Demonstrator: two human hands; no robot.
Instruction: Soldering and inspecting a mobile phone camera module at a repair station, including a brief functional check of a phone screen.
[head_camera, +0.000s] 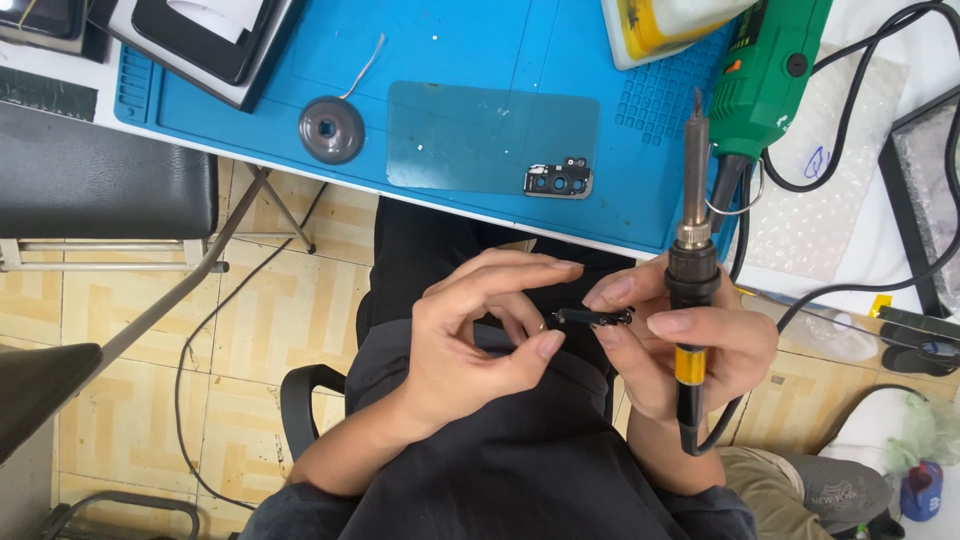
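My right hand (690, 345) grips a black soldering iron (692, 270) with a yellow band, its tip pointing up toward the bench. The same hand's thumb and forefinger pinch one end of a small thin black part (592, 317). My left hand (480, 335) holds the part's other end between thumb and fingertips. Both hands hover over my lap, below the bench edge. A translucent phone back cover (490, 135) lies flat on the blue work mat (450, 40), with a dark camera frame piece (558, 182) at its lower right corner.
A grey round solder reel (331, 129) sits left of the cover. A green power tool (770, 75) with black cables lies at the right. A dark tray (200, 35) is top left. A black chair seat (105, 170) stands left, over a tiled floor.
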